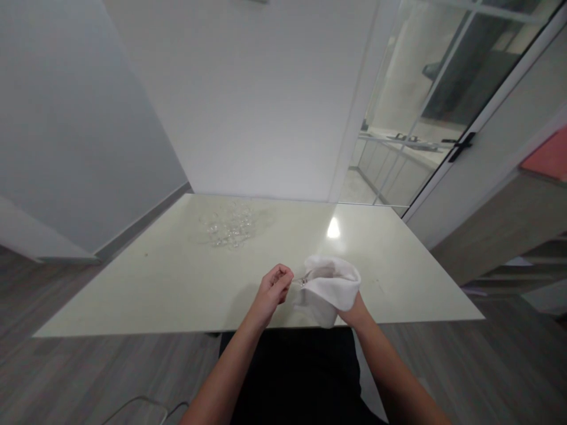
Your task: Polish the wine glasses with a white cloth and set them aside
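Two hands over the near edge of the counter (177, 283), both mine. Left hand (275, 287): grip narrow, fingers curled in, fingertips pinched on a small clear glass piece (303, 280) that pokes out of the cloth; it is too small for me to tell its shape. Right hand (352, 313): wrapped almost wholly in a white cloth (328, 287), grip closed on the cloth from inside, only the wrist showing below it. Cloth and glass piece sit just above the counter's front edge, right of centre, between the two hands, which are nearly touching.

Far side of the counter, left of centre, well apart from the hands: a loose cluster of clear glassware (230, 227), pieces blurred together. Behind it a plain white wall (248, 100); to the right a glass door (443, 100) with a black handle (460, 146). I can read no writing or labels anywhere.
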Tool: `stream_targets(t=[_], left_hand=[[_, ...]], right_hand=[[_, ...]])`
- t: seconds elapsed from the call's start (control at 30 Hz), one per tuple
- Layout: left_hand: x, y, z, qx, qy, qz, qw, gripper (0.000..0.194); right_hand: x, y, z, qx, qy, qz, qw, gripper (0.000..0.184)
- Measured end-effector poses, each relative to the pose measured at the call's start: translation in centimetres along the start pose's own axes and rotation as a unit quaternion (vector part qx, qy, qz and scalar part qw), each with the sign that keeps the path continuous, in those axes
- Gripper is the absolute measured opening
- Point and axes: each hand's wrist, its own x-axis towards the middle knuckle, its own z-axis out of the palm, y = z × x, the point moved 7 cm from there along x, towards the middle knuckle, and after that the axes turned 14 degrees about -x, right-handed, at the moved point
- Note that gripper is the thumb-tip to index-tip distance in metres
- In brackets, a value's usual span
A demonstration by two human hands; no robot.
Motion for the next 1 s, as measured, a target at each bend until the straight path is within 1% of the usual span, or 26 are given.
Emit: stream_targets(t=[0.07,0.13,0.17,0.2,0.23,0.27,0.3,0.33,0.37,0.4,0.43,0.47,0.5,0.53,0.57,0.6,0.63,0.7,0.73,0.77,0.8,0.83,0.87,0.9,0.97,1.0], left_hand=[[-0.3,0.7,0.3,0.054,-0.007,0.040,0.998,0.028],[-0.9,1.8,0.8,0.117,-0.012,0.110,0.987,0.027],[-1.2,2.3,1.0,0.147,-0.015,0.147,0.978,0.028],[-1.5,2.7,1.2,0.169,-0.015,0.176,0.970,0.027],[-1.6,2.9,1.3,0.179,-0.011,0.189,0.965,0.025],[-1.4,2.8,1.2,0.172,-0.001,0.181,0.968,0.023],[-1.1,2.3,1.0,0.147,0.010,0.150,0.978,0.025],[-0.7,1.6,0.7,0.110,0.020,0.100,0.989,0.029],[-0.3,0.7,0.5,0.068,0.027,0.041,0.996,0.033],[-0.1,-0.1,0.4,0.033,0.029,-0.016,0.999,0.037],[0.1,-0.7,0.4,0.013,0.025,-0.058,0.998,0.039],[0.1,-1.0,0.5,0.009,0.019,-0.077,0.997,0.041],[0.1,-0.9,0.5,0.019,0.016,-0.069,0.997,0.041],[0.0,-0.4,0.4,0.041,0.021,-0.033,0.998,0.038],[-0.3,0.5,0.3,0.073,0.030,0.026,0.997,0.034],[-0.8,1.5,0.2,0.115,0.039,0.103,0.987,0.028],[-1.5,2.5,0.4,0.166,0.042,0.188,0.967,0.025],[-3.3,3.8,1.5,0.271,0.011,0.340,0.901,0.020],[-4.1,4.0,2.2,0.314,-0.014,0.390,0.865,0.016],[-4.7,3.9,2.7,0.343,-0.037,0.419,0.840,0.011],[-4.9,3.8,3.0,0.360,-0.051,0.426,0.829,0.006],[-4.8,3.7,3.1,0.362,-0.048,0.412,0.835,0.005],[-4.3,3.7,2.8,0.350,-0.030,0.383,0.854,0.010],[-3.7,3.6,2.3,0.323,-0.002,0.338,0.884,0.015],[-2.0,2.9,1.1,0.237,0.046,0.208,0.948,0.026],[-1.2,2.2,0.7,0.189,0.058,0.132,0.971,0.029]], right_hand=[[-0.1,2.0,-0.8,-0.020,0.029,0.035,0.999,0.034],[-0.5,4.4,-1.8,-0.048,0.080,0.096,0.991,0.038],[-0.7,5.3,-2.0,-0.052,0.094,0.114,0.988,0.041],[-0.9,5.8,-2.0,-0.051,0.094,0.121,0.987,0.041],[-1.0,5.8,-1.8,-0.049,0.082,0.117,0.989,0.041],[-1.0,5.3,-1.3,-0.043,0.052,0.101,0.993,0.039],[-0.9,4.4,-0.8,-0.040,0.020,0.076,0.996,0.036],[-0.8,3.1,-0.1,-0.036,-0.032,0.044,0.998,0.036],[-0.8,1.7,0.5,-0.035,-0.064,0.008,0.997,0.040],[-0.7,0.3,0.5,-0.048,-0.065,-0.028,0.996,0.047],[-0.7,-1.0,0.6,-0.068,-0.061,-0.069,0.993,0.052],[-0.6,-1.7,0.5,-0.069,-0.051,-0.089,0.992,0.055],[-0.5,-1.9,0.3,-0.069,-0.039,-0.092,0.993,0.057],[-0.5,-1.6,0.2,-0.063,-0.025,-0.080,0.994,0.054],[-0.5,-0.8,0.0,-0.052,-0.012,-0.054,0.997,0.048],[-0.5,0.4,-0.2,-0.040,0.005,-0.016,0.999,0.042],[-0.6,1.7,-0.5,-0.029,0.025,0.024,0.999,0.032],[-1.0,4.3,-1.0,-0.008,0.061,0.106,0.992,0.029],[-1.2,5.1,-1.1,-0.002,0.065,0.130,0.989,0.031],[-1.3,5.6,-1.1,0.000,0.063,0.143,0.988,0.032],[-1.4,5.6,-1.1,-0.004,0.052,0.142,0.988,0.033],[-1.4,5.3,-1.1,-0.013,0.034,0.128,0.991,0.032],[-1.3,4.5,-1.0,-0.024,0.018,0.104,0.994,0.030],[-1.2,3.6,-1.0,-0.034,0.004,0.071,0.997,0.029],[-1.0,1.1,-0.9,-0.049,-0.016,-0.014,0.999,0.036],[-1.0,-0.1,-0.7,-0.060,-0.028,-0.058,0.996,0.044]])
